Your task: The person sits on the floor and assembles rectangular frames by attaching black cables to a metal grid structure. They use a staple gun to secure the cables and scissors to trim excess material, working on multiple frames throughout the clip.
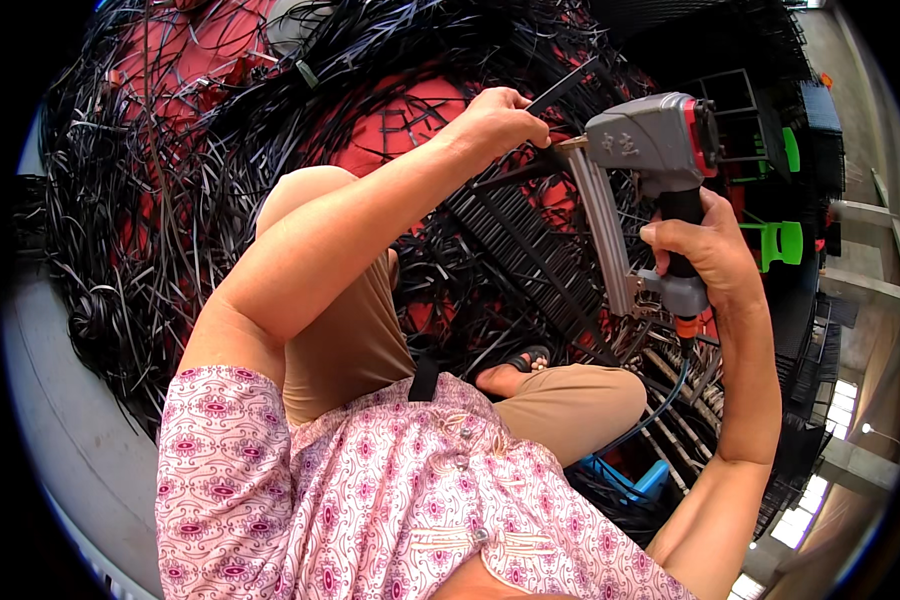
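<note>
From my remote seat I see, far L, a big tangle of blk strips, stock or offcuts, can't tell. My L hand is closed on one end of a flat blk bar, prob. to steady it, w/ the other end free. Slatted blk panel sits lower, betw. the arms. Pneumatic stapler is up R of the L hand, nose just beside those fingers, contact unclear; mag. hangs down along its near side. Air hose joins at handle base, prob. to stay clear of the nose. My R hand wraps the grip, prob. to bear its wt; trigger finger not clear.
</note>
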`<state>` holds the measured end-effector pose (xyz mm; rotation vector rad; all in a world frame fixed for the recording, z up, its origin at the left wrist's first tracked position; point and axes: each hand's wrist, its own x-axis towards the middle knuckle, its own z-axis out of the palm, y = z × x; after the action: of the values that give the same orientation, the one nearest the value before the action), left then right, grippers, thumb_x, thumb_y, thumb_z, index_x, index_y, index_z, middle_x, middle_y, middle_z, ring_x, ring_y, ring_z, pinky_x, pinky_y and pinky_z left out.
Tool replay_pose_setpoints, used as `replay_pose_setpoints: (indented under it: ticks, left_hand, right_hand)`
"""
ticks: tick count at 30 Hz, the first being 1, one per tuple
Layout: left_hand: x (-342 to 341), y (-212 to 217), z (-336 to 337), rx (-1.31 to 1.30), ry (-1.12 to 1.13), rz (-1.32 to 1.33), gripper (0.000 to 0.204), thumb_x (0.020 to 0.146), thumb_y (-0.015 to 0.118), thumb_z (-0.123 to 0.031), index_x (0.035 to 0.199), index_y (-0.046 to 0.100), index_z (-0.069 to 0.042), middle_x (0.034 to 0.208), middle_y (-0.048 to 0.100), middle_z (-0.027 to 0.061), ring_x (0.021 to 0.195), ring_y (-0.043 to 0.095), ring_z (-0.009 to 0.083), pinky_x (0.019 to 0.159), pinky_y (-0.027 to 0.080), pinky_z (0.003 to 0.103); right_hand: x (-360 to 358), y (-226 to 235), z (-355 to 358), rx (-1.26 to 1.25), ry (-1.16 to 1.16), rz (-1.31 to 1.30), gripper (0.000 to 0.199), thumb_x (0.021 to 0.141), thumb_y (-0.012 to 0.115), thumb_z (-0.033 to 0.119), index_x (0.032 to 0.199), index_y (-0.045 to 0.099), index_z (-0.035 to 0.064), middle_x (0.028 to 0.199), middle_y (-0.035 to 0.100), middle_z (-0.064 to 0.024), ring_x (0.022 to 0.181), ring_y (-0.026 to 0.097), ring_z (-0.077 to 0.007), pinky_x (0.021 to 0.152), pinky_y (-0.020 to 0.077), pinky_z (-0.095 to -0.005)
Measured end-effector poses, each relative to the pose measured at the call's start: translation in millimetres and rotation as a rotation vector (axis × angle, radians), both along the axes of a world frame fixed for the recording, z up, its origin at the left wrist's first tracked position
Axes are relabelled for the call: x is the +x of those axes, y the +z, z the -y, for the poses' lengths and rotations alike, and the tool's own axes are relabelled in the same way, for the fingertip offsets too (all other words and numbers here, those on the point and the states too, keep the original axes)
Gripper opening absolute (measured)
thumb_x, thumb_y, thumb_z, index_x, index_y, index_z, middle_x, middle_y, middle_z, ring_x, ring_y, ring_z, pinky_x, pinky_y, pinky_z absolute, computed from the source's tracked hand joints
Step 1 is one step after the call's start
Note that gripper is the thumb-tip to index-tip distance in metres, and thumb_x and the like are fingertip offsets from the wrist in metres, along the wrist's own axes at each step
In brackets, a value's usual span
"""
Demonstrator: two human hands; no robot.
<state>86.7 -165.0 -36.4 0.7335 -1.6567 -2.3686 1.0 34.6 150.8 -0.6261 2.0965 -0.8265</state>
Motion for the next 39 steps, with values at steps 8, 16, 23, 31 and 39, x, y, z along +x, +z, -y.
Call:
replay_pose_setpoints:
  ticks: [8, 16, 23, 31, 39]
  left_hand:
    - [0.4, 5.1, 0.1, -0.005, -0.001, 0.001, 0.034, 0.068, 0.077, -0.009, 0.098, 0.064, -0.002, 0.085, 0.062, 0.005, 0.077, 0.056, 0.0143, 0.067, 0.045, 0.029]
    - [-4.6, -3.7, -1.2, 0.077, 0.013, -0.04, 0.032, 0.068, 0.076, -0.006, 0.098, 0.064, -0.003, 0.083, 0.063, 0.0042, 0.073, 0.058, 0.0131, 0.063, 0.047, 0.028]
    - [-1.2, 0.9, 0.1, 0.032, -0.003, -0.013, 0.033, 0.068, 0.077, -0.009, 0.098, 0.065, -0.004, 0.083, 0.063, 0.0035, 0.075, 0.055, 0.0124, 0.066, 0.044, 0.028]
    - [-0.8, 2.8, -1.4, 0.05, 0.03, -0.025, 0.033, 0.068, 0.077, -0.008, 0.098, 0.064, -0.004, 0.082, 0.062, 0.0029, 0.073, 0.055, 0.0124, 0.065, 0.044, 0.028]
    - [-7.2, -6.5, -0.1, 0.044, 0.041, -0.029, 0.05, 0.061, 0.078, -0.009, 0.106, 0.063, 0.006, 0.075, 0.064, 0.0057, 0.065, 0.057, 0.0122, 0.056, 0.044, 0.028]
  right_hand:
    - [-2.6, -2.6, 3.3, -0.001, 0.007, 0.01, 0.033, 0.071, 0.075, 0.0, 0.101, 0.061, -0.0016, 0.074, 0.063, -0.0062, 0.056, 0.058, -0.0129, 0.049, 0.0469, -0.028]
    - [-5.6, -7.0, 1.6, 0.002, 0.032, -0.001, 0.033, 0.071, 0.074, 0.0, 0.101, 0.062, -0.0014, 0.073, 0.063, -0.0056, 0.055, 0.057, -0.0121, 0.048, 0.0464, -0.0269]
    - [-0.6, -5.0, 4.5, -0.014, 0.023, -0.001, 0.032, 0.072, 0.073, 0.0, 0.102, 0.062, -0.002, 0.072, 0.063, -0.0052, 0.055, 0.057, -0.0121, 0.048, 0.0464, -0.0268]
    - [1.2, -3.7, 6.5, 0.006, 0.047, -0.019, 0.031, 0.072, 0.073, -0.001, 0.101, 0.062, -0.002, 0.072, 0.063, -0.0049, 0.055, 0.057, -0.0115, 0.049, 0.0467, -0.0264]
    - [6.1, -0.3, 8.4, 0.008, 0.027, -0.035, 0.034, 0.071, 0.073, -0.001, 0.104, 0.062, -0.0021, 0.073, 0.063, -0.0051, 0.055, 0.057, -0.0114, 0.05, 0.046, -0.0263]
